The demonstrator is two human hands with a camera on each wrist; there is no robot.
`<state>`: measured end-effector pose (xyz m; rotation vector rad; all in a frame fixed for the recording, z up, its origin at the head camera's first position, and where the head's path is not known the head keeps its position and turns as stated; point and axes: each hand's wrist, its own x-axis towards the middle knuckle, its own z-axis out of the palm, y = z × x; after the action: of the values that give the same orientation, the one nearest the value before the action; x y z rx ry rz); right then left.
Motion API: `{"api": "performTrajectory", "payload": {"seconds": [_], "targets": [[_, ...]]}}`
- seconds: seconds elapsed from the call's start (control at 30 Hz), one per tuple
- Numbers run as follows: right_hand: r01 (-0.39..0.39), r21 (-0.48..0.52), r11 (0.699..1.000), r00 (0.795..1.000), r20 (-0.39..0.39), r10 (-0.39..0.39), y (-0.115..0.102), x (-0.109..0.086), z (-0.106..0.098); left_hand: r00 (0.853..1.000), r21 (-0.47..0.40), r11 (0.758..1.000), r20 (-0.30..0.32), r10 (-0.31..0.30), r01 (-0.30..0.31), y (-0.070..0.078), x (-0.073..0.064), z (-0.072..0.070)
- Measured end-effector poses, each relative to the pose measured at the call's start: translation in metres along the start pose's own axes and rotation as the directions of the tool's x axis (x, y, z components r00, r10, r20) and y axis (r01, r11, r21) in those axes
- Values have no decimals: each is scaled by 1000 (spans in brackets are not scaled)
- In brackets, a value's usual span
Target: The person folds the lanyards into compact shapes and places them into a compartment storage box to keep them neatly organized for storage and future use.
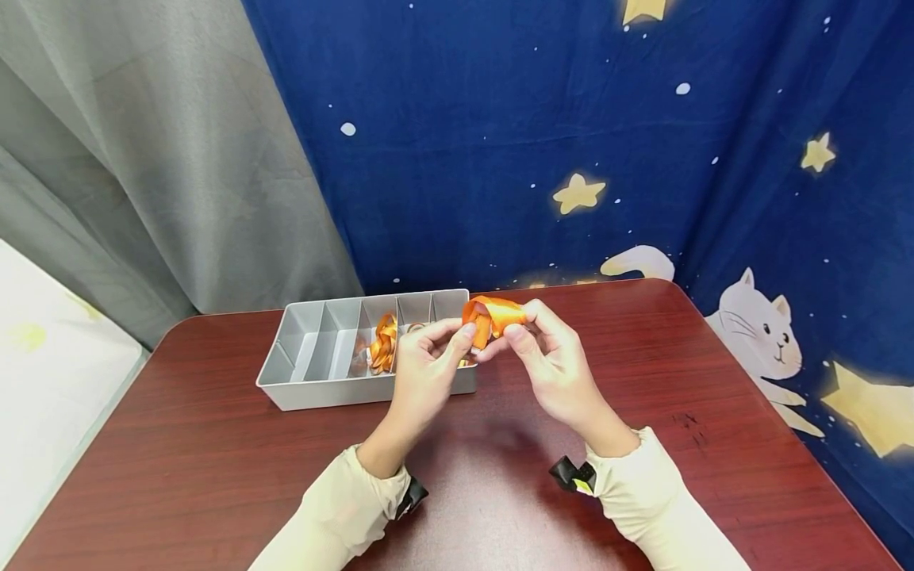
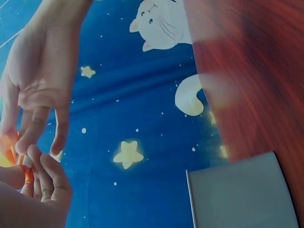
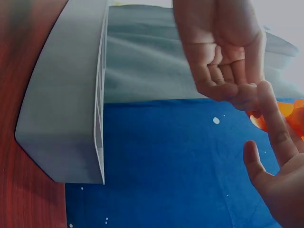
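Both hands hold an orange satin ribbon (image 1: 504, 314) above the table, at the right end of a grey divided box. My left hand (image 1: 426, 361) pinches its left part between thumb and fingers, where a folded orange strip hangs inside a loop. My right hand (image 1: 553, 361) pinches the loop's right side. In the left wrist view the ribbon (image 2: 8, 147) shows at the left edge, partly hidden by fingers. In the right wrist view the ribbon (image 3: 287, 111) lies behind the fingers at the right edge.
The grey box (image 1: 321, 390) has several compartments; more orange ribbon (image 1: 383, 345) lies in a middle one. My left hand covers part of its right end. The dark red table (image 1: 643, 357) backs onto a blue star-patterned curtain (image 1: 464, 159), with a grey curtain (image 1: 178, 159) at left.
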<state>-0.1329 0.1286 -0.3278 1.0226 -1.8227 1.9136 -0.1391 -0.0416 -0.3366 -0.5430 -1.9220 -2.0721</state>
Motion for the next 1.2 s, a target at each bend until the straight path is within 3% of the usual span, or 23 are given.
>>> {"api": "performTrajectory", "payload": {"seconds": [0.37,0.6,0.9,1.03,1.2], "targets": [[90,-110,990,995,-42,-95,8,-1,5,996,-66,995,-40,-83,81,2,-4,3],[156,-292,944,982,-58,-180,14,-1,10,996,-87,994,-58,-68,62,2,-6,5],[231,-377,897,961,-56,-271,19,0,10,980,-202,959,10,-201,199,2,-7,4],[248,-381,891,956,-50,-288,19,1,10,975,-224,949,31,-221,222,2,-7,3],[250,-387,887,955,-54,-293,19,1,9,977,-259,942,69,-202,214,4,-8,3]]}}
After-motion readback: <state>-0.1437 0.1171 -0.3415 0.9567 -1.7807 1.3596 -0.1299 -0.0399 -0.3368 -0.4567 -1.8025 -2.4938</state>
